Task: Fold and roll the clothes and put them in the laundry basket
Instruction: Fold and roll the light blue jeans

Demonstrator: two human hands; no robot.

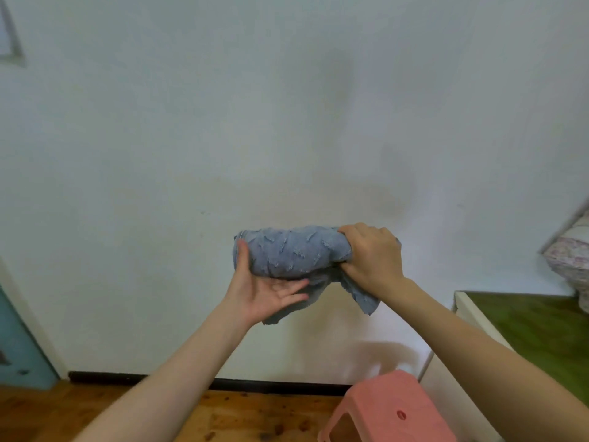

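Right grip (373, 255) around rolled cloth (293, 253)

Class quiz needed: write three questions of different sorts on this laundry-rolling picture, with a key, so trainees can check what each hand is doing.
1. True or false: only one hand touches the blue cloth roll.
2. Fill in the gap: the left hand lies open, its straight fingers supporting the roll from ____.
3. Which hand has its fingers curled round one end of the roll? A. the left hand B. the right hand C. neither

Key
1. False: both hands are on it, and it is held in the air.
2. below
3. B
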